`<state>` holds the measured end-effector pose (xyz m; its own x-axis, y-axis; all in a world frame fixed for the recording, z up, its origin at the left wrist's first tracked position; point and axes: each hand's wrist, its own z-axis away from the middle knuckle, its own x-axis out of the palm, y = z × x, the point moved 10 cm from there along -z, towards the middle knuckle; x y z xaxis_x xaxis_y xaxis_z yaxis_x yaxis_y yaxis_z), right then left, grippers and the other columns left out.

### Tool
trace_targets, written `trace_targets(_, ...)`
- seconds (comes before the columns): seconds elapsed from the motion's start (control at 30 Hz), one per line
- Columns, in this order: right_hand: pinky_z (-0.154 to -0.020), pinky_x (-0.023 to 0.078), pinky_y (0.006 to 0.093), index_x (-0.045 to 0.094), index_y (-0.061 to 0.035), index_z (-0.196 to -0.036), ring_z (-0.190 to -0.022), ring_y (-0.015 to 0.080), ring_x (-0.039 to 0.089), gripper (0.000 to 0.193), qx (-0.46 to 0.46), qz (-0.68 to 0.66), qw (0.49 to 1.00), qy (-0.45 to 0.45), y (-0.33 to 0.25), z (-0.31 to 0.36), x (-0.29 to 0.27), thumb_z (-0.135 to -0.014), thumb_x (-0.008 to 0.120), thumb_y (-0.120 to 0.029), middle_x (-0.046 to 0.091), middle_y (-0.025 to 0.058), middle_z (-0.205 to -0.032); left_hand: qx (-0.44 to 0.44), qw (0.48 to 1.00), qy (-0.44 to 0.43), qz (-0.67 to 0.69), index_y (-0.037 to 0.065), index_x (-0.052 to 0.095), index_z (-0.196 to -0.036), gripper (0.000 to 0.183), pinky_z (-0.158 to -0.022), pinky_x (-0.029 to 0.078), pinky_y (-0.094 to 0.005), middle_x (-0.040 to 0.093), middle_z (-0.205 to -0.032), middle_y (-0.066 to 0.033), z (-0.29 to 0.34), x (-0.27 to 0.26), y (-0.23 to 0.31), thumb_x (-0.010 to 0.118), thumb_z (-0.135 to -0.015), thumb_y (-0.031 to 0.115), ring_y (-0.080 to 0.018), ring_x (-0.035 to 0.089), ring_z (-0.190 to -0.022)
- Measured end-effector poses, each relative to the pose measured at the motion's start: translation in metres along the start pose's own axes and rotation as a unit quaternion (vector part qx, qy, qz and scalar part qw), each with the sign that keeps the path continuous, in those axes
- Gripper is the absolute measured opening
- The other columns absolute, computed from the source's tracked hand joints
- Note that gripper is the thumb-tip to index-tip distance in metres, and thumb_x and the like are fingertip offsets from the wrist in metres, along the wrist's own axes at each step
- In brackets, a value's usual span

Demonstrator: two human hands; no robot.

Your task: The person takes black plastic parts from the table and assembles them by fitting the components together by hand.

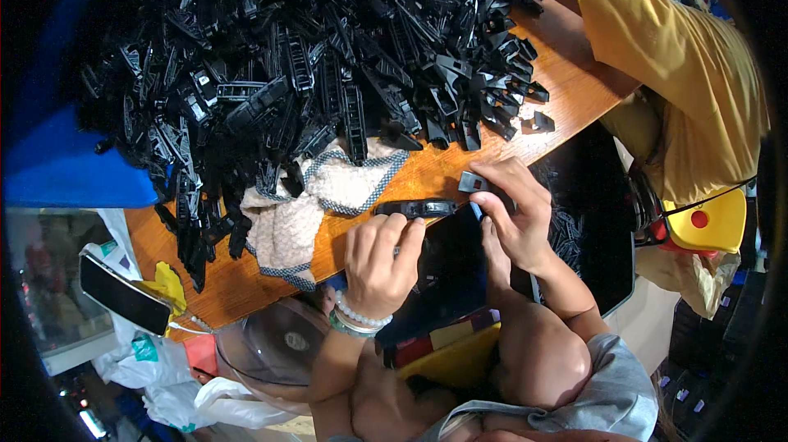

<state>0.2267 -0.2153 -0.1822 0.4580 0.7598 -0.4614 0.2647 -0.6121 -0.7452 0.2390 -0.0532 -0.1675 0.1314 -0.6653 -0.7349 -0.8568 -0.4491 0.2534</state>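
At the table's near edge lies a slim, curved black plastic strip (pixel 435 209). My left hand (pixel 379 257), bracelets on its wrist, has its fingers bent together against the strip's near side; the fingertips are partly hidden. Between thumb and forefinger, my right hand (pixel 519 216) pinches a small grey plastic clip (pixel 472 183) with a square opening. This clip is just beyond the strip's right end, apart from it. A large heap of black plastic parts (pixel 328 56) covers the far side of the table.
A pale cloth (pixel 287 233) with a checked border lies on the wooden table (pixel 222 306) left of my hands. A phone (pixel 125 290) stands at the far left. At the right, a person in a yellow shirt (pixel 657 56) reaches over the table beside a yellow stool (pixel 714 220).
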Motion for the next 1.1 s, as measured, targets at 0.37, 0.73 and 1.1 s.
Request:
trace_targets(0.37,-0.075,0.039,0.0337,0.072,-0.0062,-0.105,-0.079,0.0232,0.052,0.034,-0.024,0.045,0.99,-0.134,-0.015,0.006,0.023,-0.075,0.076,-0.021,0.059,0.0045,-0.081,-0.137,0.978,-0.066,0.144,0.001,0.067,-0.102,0.029,-0.073,0.047,-0.0386,0.059,-0.096,-0.0108,-0.005,0.008,-0.044,0.072,-0.074,0.001,-0.0286,0.053,-0.084)
trace_targets(0.73,-0.077,0.037,0.0345,0.07,-0.0054,-0.1,-0.086,0.024,0.051,0.026,-0.053,0.042,0.991,-0.12,-0.026,0.009,0.034,-0.077,0.074,-0.017,0.056,0.0064,-0.088,-0.124,0.976,-0.071,0.164,0.003,0.069,-0.098,0.027,-0.075,0.045,-0.0389,0.059,-0.092,-0.0087,-0.006,0.012,-0.04,0.074,-0.071,0.001,-0.0281,0.053,-0.086)
trace_targets(1.1,-0.074,0.036,0.0343,0.068,-0.0052,-0.103,-0.088,0.0232,0.051,0.029,-0.072,0.104,0.98,-0.153,-0.033,0.002,0.036,-0.078,0.073,-0.018,0.056,0.0043,-0.09,-0.111,0.975,-0.086,0.17,-0.001,0.068,-0.093,0.023,-0.071,0.046,-0.0358,0.059,-0.089,-0.0092,-0.015,0.011,-0.036,0.073,-0.07,-0.002,-0.0275,0.053,-0.082)
